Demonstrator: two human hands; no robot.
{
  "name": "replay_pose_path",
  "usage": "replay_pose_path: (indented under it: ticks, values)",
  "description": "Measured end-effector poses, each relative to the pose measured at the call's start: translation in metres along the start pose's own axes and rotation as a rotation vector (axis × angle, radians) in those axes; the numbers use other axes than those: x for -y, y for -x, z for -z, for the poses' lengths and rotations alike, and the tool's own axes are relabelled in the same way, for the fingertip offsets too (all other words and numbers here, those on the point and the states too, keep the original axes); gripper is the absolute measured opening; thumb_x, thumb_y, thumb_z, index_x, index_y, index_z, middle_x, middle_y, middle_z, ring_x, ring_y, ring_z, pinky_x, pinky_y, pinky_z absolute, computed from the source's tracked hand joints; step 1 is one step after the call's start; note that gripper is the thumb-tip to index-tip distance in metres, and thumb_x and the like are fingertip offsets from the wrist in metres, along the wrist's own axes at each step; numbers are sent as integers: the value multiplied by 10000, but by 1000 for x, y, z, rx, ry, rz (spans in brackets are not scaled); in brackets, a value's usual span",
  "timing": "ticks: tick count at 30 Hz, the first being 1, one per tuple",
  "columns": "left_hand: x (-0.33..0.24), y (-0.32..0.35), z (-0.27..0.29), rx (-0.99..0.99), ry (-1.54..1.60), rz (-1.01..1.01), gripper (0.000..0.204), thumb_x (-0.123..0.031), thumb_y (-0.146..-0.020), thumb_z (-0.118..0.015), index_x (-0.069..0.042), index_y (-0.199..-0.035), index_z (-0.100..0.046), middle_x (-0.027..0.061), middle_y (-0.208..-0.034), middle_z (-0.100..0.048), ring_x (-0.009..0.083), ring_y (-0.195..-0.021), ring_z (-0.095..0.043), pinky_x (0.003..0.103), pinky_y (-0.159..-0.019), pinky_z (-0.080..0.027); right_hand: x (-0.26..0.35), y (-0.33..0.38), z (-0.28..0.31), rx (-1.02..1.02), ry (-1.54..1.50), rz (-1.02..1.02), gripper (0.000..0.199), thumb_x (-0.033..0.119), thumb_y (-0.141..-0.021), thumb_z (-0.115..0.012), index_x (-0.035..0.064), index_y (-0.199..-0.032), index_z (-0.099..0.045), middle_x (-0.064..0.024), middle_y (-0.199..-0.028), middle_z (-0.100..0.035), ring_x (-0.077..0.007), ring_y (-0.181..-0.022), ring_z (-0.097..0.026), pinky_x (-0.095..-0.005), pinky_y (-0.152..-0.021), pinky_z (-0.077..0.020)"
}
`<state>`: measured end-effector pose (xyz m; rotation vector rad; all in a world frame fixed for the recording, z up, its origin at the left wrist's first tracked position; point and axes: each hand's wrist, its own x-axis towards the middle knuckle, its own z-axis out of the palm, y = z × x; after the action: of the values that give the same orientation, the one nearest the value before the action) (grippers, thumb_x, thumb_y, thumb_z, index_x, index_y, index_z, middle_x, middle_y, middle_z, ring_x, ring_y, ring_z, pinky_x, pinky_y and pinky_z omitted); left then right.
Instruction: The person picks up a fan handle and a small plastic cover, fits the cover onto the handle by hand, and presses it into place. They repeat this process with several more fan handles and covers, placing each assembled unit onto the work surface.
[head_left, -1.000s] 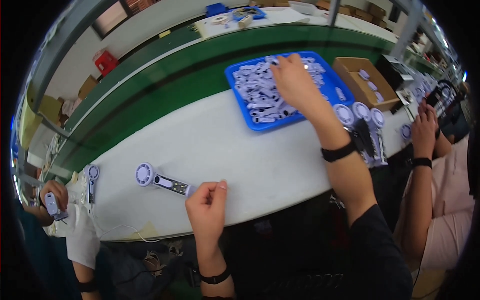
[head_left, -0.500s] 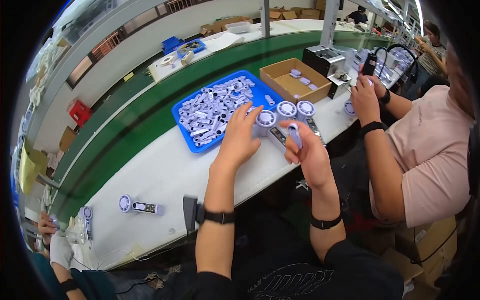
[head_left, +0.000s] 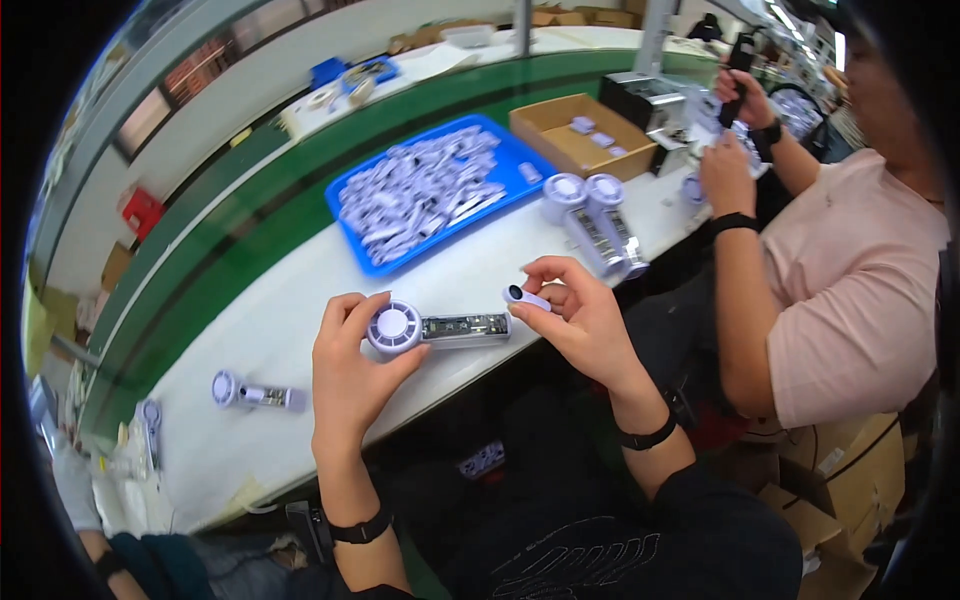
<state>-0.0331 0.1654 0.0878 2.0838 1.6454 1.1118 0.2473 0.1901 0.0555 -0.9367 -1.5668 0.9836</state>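
Note:
My left hand [head_left: 345,365] grips the round head of a lavender handheld fan [head_left: 462,327] between thumb and fingers. The fan lies sideways over the front of the white table, handle toward the right, with the circuit board bare along its opened side. Just past the handle's end, my right hand [head_left: 585,325] pinches a small lavender handle cover [head_left: 531,299] with a black oval at one tip. The cover is apart from the fan. Behind my hands, a blue tray [head_left: 375,262] holds a heap of similar covers.
Two more open-handled fans [head_left: 604,222] stand right of the tray, near a cardboard box [head_left: 550,132] with a few lavender parts. Another fan [head_left: 258,393] lies at left. A co-worker in pink [head_left: 835,300] holds a black tool at right. A green belt [head_left: 270,205] runs behind.
My left hand has taken one fan from the group of three and brought it left and nearer. My right hand, still pinching the cover, has come down to the handle's end.

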Motion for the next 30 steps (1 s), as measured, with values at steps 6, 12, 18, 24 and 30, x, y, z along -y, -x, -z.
replay_pose_path:
  ticks: [6, 12, 18, 24, 30]
  values:
    - [19, 35, 17, 60, 22, 101, 631, -182, -756, -931, -6, -1310, -688, 158, -1262, -660, 335, -1164, -682, 414, -1028, -554, -18, -18, -69, 258, 178, 375, 255, -32, -910, -808, -16, -1162, -780, -112, -1108, -756, -186, -1003, -735, -293, -848, -594]
    - [21, 34, 17, 77, -145, -85, 599, -185, -802, -911, -29, -1330, -675, 160, -1376, -654, 356, -1222, -674, 449, -1039, -546, -12, 0, -85, 217, 93, 244, 182, -33, -881, -824, -17, -1061, -805, -130, -1111, -778, -231, -983, -762, -311, -826, -608]
    - [43, 18, 13, 161, 77, -447, 396, -89, -838, -876, -6, -1203, -748, 135, -1235, -758, 354, -1218, -697, 442, -999, -568, -11, 5, -88, 176, 228, 342, 196, -27, -891, -818, -21, -1087, -804, -138, -1097, -779, -240, -949, -768, -310, -815, -610]
    - [50, 17, 6, 157, 173, -396, 271, -15, -858, -835, 0, -1121, -773, 121, -1091, -779, 340, -1131, -712, 421, -951, -581, 4, 14, -85, 159, 301, 285, 212, -36, -895, -810, -24, -1105, -798, -139, -1101, -763, -233, -955, -767, -306, -802, -609]
    - [52, 15, 9, 195, 128, -464, 276, -12, -839, -837, 5, -1108, -779, 110, -1106, -769, 340, -1115, -701, 424, -930, -581, 1, 24, -87, 98, 387, 318, 233, -64, -893, -797, -19, -1122, -794, -139, -1102, -748, -239, -947, -770, -311, -778, -613]
